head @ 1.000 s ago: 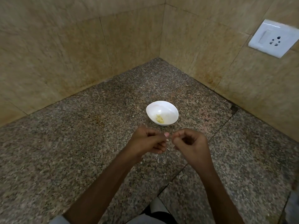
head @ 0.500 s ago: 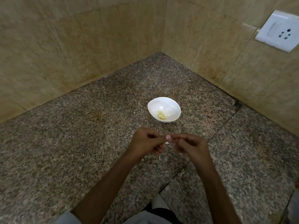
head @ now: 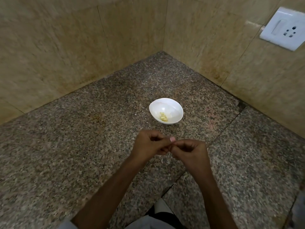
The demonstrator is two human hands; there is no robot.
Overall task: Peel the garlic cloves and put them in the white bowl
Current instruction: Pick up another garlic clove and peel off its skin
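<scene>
A small white bowl [head: 171, 104] stands on the speckled granite counter, with a few pale yellow peeled garlic cloves [head: 163, 117] in its bottom. Just in front of the bowl, my left hand [head: 151, 144] and my right hand [head: 189, 151] are held together above the counter. Their fingertips are pinched against each other around something small. That small thing, the garlic clove, is hidden between the fingers. Thin whitish bits of garlic skin [head: 162, 160] lie on the counter under the hands.
The granite counter [head: 82, 146] runs into a corner of beige tiled walls [head: 82, 47] behind the bowl. A white switch and socket plate [head: 284, 28] is on the right wall. A dark seam [head: 222, 129] crosses the counter on the right.
The two hands have closed up tighter, and the white scrap seen between the fingertips before is now hidden. The camera view has shifted slightly; the bowl has not moved on the counter.
</scene>
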